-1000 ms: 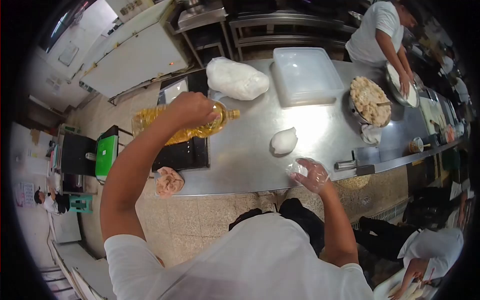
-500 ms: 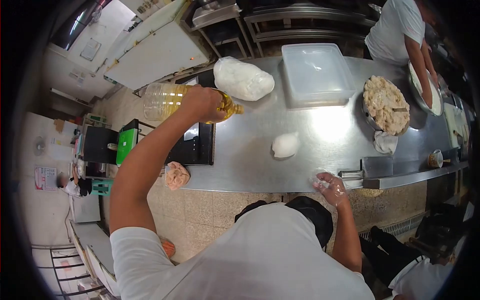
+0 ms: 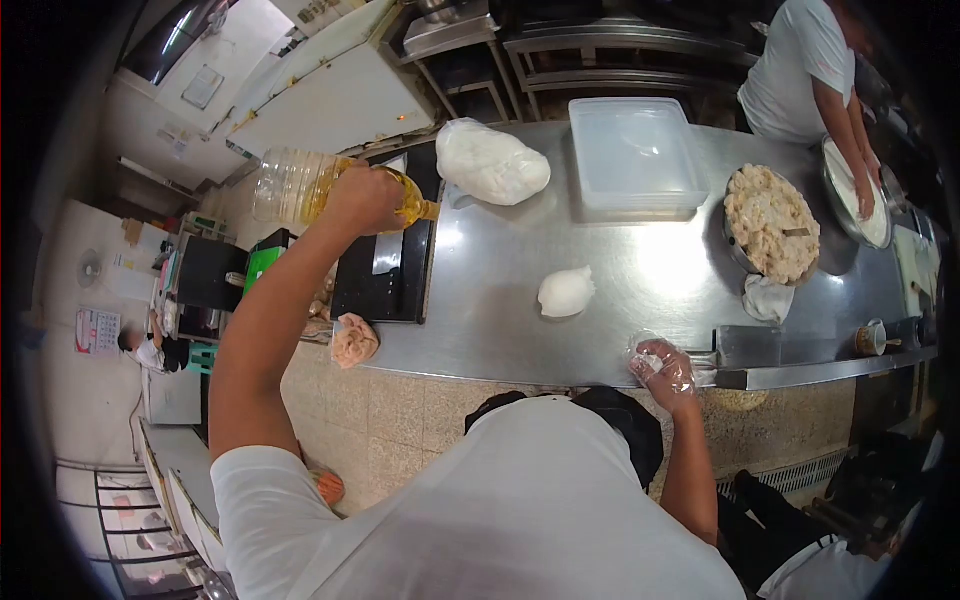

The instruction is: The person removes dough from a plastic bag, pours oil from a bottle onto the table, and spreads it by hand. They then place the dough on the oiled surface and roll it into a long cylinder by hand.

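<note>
My left hand (image 3: 364, 198) is closed around the neck end of a large clear bottle of yellow oil (image 3: 308, 188). The bottle lies nearly level in the air, its mouth pointing right, above a black board or tray at the table's left end. My right hand (image 3: 664, 370) wears a loose clear plastic glove and is half curled, fingers apart, over the table's front edge. Between the hands, a smooth white lump of dough (image 3: 566, 292) rests on the steel table (image 3: 490, 345). A larger white mass in a plastic bag (image 3: 492, 163) sits farther back.
A translucent lidded container (image 3: 638, 155) stands at the back. To the right are a bowl of pale lumpy mixture (image 3: 772, 225), a white cloth (image 3: 768, 298) and a cup (image 3: 870, 340). Another person's hands reach into a basin (image 3: 850, 205). A pinkish bundle (image 3: 354, 342) sits at the left corner.
My left hand has carried the oil bottle left, away from the dough. My right hand's fingers have curled in more, with little shift in place.
</note>
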Action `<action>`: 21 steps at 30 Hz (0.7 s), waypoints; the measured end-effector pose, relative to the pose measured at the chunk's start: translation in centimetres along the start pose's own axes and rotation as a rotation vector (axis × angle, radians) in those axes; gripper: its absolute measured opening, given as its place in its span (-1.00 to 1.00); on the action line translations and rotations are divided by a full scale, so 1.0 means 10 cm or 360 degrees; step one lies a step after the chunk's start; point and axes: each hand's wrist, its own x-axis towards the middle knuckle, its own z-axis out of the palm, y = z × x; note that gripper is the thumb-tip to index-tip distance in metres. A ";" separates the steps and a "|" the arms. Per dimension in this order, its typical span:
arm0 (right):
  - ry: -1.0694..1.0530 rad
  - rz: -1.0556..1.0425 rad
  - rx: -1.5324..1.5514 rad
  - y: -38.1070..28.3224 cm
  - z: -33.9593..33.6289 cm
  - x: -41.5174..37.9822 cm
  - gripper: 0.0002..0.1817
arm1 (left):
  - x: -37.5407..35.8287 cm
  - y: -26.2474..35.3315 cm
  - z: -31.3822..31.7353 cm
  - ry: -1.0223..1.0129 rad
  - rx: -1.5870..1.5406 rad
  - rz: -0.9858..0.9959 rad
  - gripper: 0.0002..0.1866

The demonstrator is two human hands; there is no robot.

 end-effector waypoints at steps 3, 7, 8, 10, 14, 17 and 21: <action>0.0010 -0.0020 0.0087 0.02 0.07 0.02 -0.68 | -0.09 -0.05 0.03 0.0008 0.0017 -0.0059 -0.61; -0.0090 -0.0005 -0.0028 -0.06 0.16 0.06 -0.69 | -0.15 0.00 -0.02 -0.0059 0.0008 -0.0056 -0.65; -0.0097 0.0010 0.0022 -0.07 0.19 0.06 -0.69 | -0.15 0.01 -0.02 -0.0033 -0.0029 -0.0057 -0.66; -0.0101 0.0028 0.0065 -0.10 0.21 0.05 -0.69 | -0.14 0.06 -0.03 -0.0029 -0.0035 -0.0045 -0.67; -0.0150 0.0027 -0.0034 -0.17 0.23 0.06 -0.70 | -0.08 0.15 -0.09 0.0053 -0.0075 -0.0001 -0.67; -0.0105 -0.0005 -0.0040 -0.14 0.21 0.02 -0.71 | -0.03 0.27 -0.24 0.0066 -0.0080 0.0014 -0.67; 0.0010 -0.0095 -0.0033 -0.12 0.17 0.00 -0.72 | 0.12 0.37 -0.21 0.0304 -0.0142 0.0147 -0.65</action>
